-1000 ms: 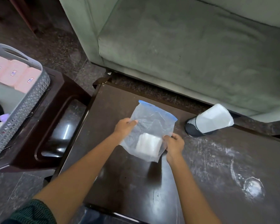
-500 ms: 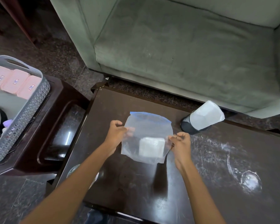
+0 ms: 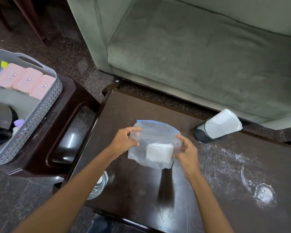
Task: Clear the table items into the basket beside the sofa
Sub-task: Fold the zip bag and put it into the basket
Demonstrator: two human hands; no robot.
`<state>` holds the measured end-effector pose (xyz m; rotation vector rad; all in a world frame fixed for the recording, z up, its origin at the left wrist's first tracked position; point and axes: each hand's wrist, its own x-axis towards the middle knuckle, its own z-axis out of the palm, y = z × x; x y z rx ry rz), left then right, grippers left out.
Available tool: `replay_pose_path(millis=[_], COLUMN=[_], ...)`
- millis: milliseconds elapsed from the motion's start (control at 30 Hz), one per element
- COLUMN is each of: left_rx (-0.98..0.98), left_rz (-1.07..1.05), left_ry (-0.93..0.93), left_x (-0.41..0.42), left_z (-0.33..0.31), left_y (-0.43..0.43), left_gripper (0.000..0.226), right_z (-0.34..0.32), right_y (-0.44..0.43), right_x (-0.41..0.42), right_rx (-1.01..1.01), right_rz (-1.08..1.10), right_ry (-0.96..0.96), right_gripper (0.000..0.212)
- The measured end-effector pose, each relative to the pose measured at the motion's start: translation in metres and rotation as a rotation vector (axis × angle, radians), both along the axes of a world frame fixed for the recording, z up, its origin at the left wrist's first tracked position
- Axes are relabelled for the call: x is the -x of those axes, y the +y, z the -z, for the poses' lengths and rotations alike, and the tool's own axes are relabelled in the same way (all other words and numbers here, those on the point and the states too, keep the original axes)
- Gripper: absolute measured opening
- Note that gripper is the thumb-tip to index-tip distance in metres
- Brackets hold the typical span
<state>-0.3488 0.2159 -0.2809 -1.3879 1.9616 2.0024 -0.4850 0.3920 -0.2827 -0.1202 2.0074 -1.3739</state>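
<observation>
A clear zip bag (image 3: 155,138) with a blue seal strip hangs just above the dark wooden table (image 3: 217,174), and a white block (image 3: 159,152) lies inside it. My left hand (image 3: 124,141) pinches the bag's left edge. My right hand (image 3: 186,149) pinches its right edge. The grey woven basket (image 3: 45,105) stands at the left on a dark side table (image 3: 71,115), holding three pink boxes (image 3: 27,79) and other items. On the table's far edge lies a black mesh cup (image 3: 201,133) with white paper (image 3: 223,123) sticking out.
A grey-green sofa (image 3: 200,47) runs behind the table. A clear glass (image 3: 99,185) stands at the table's near left edge, partly hidden by my left forearm. White scuffs and a ring mark (image 3: 264,194) cover the table's right part. Dark stone floor (image 3: 57,41) lies between basket and sofa.
Both hands have shifted their pinch up onto the bag's side edges and raised it slightly. The bag's top has curved over. The view has tilted down, showing the glass.
</observation>
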Motion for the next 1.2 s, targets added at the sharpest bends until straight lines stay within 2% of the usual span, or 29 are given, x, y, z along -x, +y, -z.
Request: replay_pose_path(millis=[200, 333, 400, 500, 600, 733, 867, 1000, 1200], left_rx=[0.331, 0.386, 0.389, 0.359, 0.305, 0.099, -0.043, -0.091, -0.051], left_rz=[0.125, 0.086, 0.093, 0.09, 0.079, 0.046, -0.019, -0.078, -0.122], left_ry=[-0.092, -0.107, -0.115, -0.129, -0.13, -0.073, -0.049, -0.025, -0.014], left_x=[-0.004, -0.005, -0.007, -0.008, -0.007, -0.009, -0.012, -0.014, -0.012], left_z=[0.004, 0.005, 0.007, 0.012, 0.017, 0.02, 0.021, 0.023, 0.027], left_y=[-0.003, -0.006, -0.007, -0.011, -0.014, -0.017, -0.019, -0.018, -0.015], left_gripper=[0.037, 0.024, 0.018, 0.01, 0.01, 0.014, 0.014, 0.007, 0.004], right_z=[0.011, 0.014, 0.014, 0.016, 0.012, 0.009, 0.016, 0.018, 0.017], right_y=[0.0, -0.001, 0.0, -0.001, -0.002, -0.003, -0.004, -0.006, -0.008], right_x=[0.001, -0.001, -0.001, 0.0, 0.002, 0.001, -0.002, -0.006, -0.013], right_rx=[-0.081, -0.05, -0.043, -0.048, -0.05, -0.071, -0.075, -0.019, -0.044], right_rz=[-0.022, -0.007, -0.003, 0.016, -0.056, -0.209, -0.107, 0.008, 0.064], right_ry=[0.067, 0.051, 0.056, 0.046, 0.052, 0.025, -0.052, -0.127, -0.085], right_gripper=[0.044, 0.022, 0.021, 0.023, 0.029, 0.038, 0.05, 0.035, 0.013])
